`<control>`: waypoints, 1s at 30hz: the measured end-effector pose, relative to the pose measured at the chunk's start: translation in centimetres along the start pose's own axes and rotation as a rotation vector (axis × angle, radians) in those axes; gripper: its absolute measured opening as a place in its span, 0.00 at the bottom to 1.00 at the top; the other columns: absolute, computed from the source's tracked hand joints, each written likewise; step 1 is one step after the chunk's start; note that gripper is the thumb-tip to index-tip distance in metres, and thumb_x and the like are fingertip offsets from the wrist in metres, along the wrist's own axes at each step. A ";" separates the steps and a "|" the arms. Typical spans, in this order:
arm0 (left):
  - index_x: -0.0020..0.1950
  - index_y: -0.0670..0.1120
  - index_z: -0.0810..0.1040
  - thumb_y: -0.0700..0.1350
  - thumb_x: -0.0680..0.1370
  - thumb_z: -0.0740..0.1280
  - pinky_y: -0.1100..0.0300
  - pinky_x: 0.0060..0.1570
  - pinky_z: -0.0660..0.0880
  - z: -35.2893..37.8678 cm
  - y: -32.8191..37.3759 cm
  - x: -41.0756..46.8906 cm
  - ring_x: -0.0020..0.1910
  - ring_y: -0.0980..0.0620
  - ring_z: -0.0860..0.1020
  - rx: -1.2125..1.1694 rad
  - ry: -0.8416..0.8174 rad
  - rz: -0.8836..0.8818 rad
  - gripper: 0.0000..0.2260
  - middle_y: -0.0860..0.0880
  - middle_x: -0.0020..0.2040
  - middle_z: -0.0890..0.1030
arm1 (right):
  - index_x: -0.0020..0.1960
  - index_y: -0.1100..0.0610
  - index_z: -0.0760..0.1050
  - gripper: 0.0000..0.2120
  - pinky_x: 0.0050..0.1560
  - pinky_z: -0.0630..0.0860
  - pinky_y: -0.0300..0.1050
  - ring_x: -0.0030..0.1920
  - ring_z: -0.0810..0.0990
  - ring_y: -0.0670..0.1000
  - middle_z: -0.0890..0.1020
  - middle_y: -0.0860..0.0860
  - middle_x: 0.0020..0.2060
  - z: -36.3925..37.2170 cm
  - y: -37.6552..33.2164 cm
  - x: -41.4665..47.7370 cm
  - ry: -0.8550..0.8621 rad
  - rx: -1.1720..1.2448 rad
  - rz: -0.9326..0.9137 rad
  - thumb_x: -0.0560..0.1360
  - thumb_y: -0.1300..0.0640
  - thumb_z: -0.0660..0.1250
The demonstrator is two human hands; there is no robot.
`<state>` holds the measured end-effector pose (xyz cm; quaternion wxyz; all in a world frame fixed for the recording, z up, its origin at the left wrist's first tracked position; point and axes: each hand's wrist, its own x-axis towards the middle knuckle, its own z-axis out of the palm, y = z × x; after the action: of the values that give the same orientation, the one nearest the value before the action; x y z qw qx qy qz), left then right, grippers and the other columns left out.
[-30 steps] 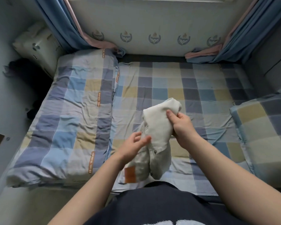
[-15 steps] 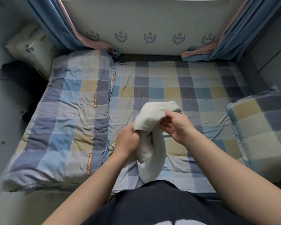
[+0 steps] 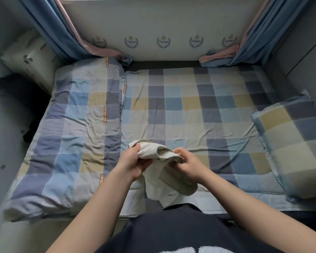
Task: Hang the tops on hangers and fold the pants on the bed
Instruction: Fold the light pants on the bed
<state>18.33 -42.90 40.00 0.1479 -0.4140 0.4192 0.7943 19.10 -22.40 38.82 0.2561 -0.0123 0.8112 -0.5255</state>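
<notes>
Lying at the frame's left, a checked quilt (image 3: 71,143) bears orange tags (image 3: 105,115) lettered too small to read, while at lower centre the left hand (image 3: 133,162) grips one end of the bunched cream garment (image 3: 151,152) and the right hand (image 3: 189,166) pinches the other, above the bed (image 3: 190,106), a pillow (image 3: 295,147) far right

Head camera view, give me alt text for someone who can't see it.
A person's left hand and right hand grip a bunched cream cloth garment above a blue, grey and yellow checked bed. A matching checked pillow lies at the right.
</notes>
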 end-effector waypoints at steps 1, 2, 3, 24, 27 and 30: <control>0.68 0.41 0.75 0.46 0.86 0.57 0.50 0.46 0.80 -0.3 0.0 0.1 0.46 0.47 0.81 0.000 0.006 -0.001 0.15 0.42 0.52 0.82 | 0.50 0.57 0.76 0.03 0.43 0.74 0.44 0.42 0.77 0.50 0.81 0.56 0.43 -0.3 -0.2 0.2 -0.005 -0.021 0.001 0.78 0.60 0.69; 0.68 0.41 0.75 0.48 0.86 0.58 0.51 0.46 0.81 -0.6 0.0 0.2 0.46 0.47 0.82 -0.014 -0.002 0.001 0.16 0.42 0.52 0.83 | 0.45 0.56 0.75 0.04 0.40 0.71 0.45 0.38 0.74 0.49 0.78 0.54 0.38 -0.6 -0.4 0.2 -0.005 -0.041 -0.008 0.78 0.61 0.69; 0.67 0.41 0.76 0.51 0.86 0.58 0.52 0.45 0.82 -0.9 0.1 0.2 0.46 0.46 0.83 -0.036 -0.035 0.010 0.17 0.42 0.52 0.84 | 0.41 0.55 0.72 0.09 0.38 0.68 0.44 0.35 0.71 0.48 0.75 0.50 0.34 -0.8 -0.6 0.4 0.003 -0.054 -0.020 0.78 0.61 0.68; 0.50 0.47 0.78 0.31 0.72 0.59 0.53 0.43 0.77 0.2 -0.5 -0.7 0.44 0.44 0.80 0.701 0.138 0.552 0.15 0.43 0.44 0.82 | 0.72 0.55 0.65 0.29 0.55 0.78 0.53 0.59 0.78 0.55 0.75 0.53 0.64 -1.9 1.4 -0.5 0.065 0.232 0.467 0.76 0.52 0.73; 0.47 0.47 0.79 0.38 0.69 0.63 0.57 0.39 0.74 1.2 -0.2 -1.7 0.40 0.49 0.79 0.747 0.058 0.537 0.10 0.46 0.42 0.82 | 0.79 0.49 0.58 0.43 0.71 0.66 0.49 0.70 0.66 0.49 0.65 0.48 0.70 -1.0 1.3 -0.6 0.075 -0.043 0.149 0.71 0.47 0.77; 0.47 0.46 0.78 0.39 0.69 0.64 0.56 0.41 0.74 1.9 -0.2 -2.7 0.40 0.49 0.79 0.838 -0.031 0.561 0.09 0.46 0.43 0.83 | 0.72 0.47 0.69 0.32 0.69 0.70 0.47 0.64 0.73 0.47 0.73 0.45 0.66 1.1 0.3 -0.1 -0.010 -0.197 -0.085 0.71 0.50 0.76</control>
<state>19.08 -41.02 42.55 0.0884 -0.1788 0.7949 0.5730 19.70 -23.20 38.27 0.2350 -0.0743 0.8564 -0.4538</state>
